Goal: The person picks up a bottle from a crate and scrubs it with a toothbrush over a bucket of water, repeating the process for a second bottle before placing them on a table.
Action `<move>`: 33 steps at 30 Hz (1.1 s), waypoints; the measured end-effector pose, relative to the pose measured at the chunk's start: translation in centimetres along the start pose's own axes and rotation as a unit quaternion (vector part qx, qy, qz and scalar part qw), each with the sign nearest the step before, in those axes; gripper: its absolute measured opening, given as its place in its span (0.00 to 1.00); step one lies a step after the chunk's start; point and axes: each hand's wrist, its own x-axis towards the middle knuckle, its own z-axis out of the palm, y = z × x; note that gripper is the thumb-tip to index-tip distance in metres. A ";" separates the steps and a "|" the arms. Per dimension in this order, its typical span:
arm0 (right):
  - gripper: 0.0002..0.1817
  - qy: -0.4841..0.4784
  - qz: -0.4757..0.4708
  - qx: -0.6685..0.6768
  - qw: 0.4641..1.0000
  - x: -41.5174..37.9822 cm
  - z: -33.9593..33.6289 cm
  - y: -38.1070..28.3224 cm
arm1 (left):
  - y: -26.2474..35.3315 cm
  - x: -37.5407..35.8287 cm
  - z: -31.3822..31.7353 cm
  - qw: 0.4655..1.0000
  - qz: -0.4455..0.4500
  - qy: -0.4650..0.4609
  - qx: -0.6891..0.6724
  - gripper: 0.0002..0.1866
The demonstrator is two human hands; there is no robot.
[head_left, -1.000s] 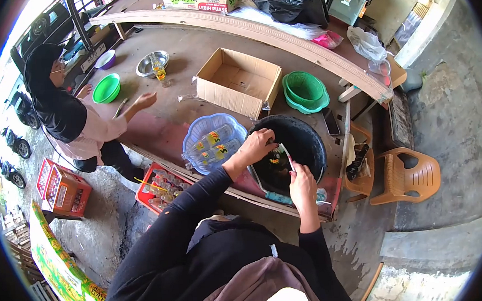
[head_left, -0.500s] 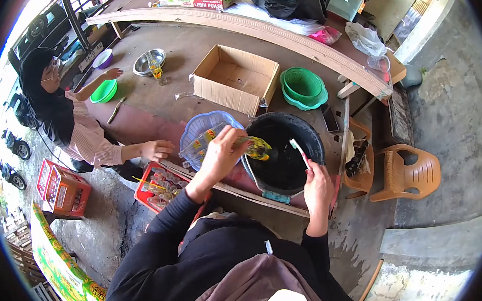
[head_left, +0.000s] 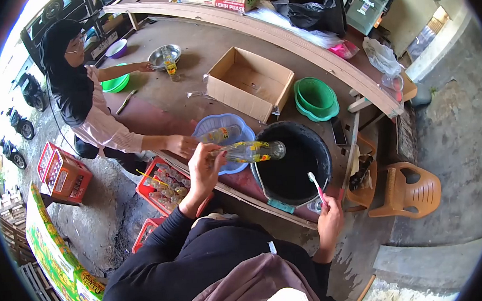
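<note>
My left hand [head_left: 203, 172] is closed round the neck of a clear glass bottle [head_left: 255, 151] with yellow markings. The bottle lies level, its base over the left rim of a black tub [head_left: 292, 175] of dark water. In my right hand [head_left: 330, 222] is a pink and white toothbrush [head_left: 316, 185], its bristle end over the tub's right front. Beside the tub stands a blue-violet basin [head_left: 225, 121] with another marked bottle [head_left: 218, 135] in it. A co-worker's hand [head_left: 181, 146] is at that basin's left edge, close to my left hand.
Behind are an open cardboard box [head_left: 250, 82], green basins [head_left: 316, 99] and a metal bowl [head_left: 158, 57] with a bottle. The co-worker [head_left: 82, 88] stands at the left. Below the table edge sits a red crate [head_left: 166, 187] of bottles. Brown chairs [head_left: 406, 190] stand at right.
My left hand has drawn the bottle up and left from over the water. My right hand has lowered with the toothbrush. The co-worker's hands have reached toward the metal bowl and the blue-violet basin.
</note>
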 end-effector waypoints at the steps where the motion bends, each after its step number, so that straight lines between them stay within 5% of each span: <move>1: 0.13 0.005 0.010 0.007 1.000 0.1 -0.6 -0.9 | -0.4 -0.1 -0.1 0.999 -0.015 0.006 -0.028 0.07; 15: 0.13 0.009 0.005 0.071 0.997 1.4 0.8 -2.4 | -4.2 -1.1 -0.3 0.983 -0.098 0.041 -0.149 0.08; 22: 0.15 0.055 -0.097 0.094 0.989 2.5 3.5 -4.6 | -3.9 -0.6 -0.7 0.977 -0.118 0.049 -0.169 0.08; 33: 0.13 0.018 -0.062 0.109 0.992 2.5 6.2 -4.7 | 0.2 4.3 -6.6 0.991 -0.016 0.105 -0.082 0.06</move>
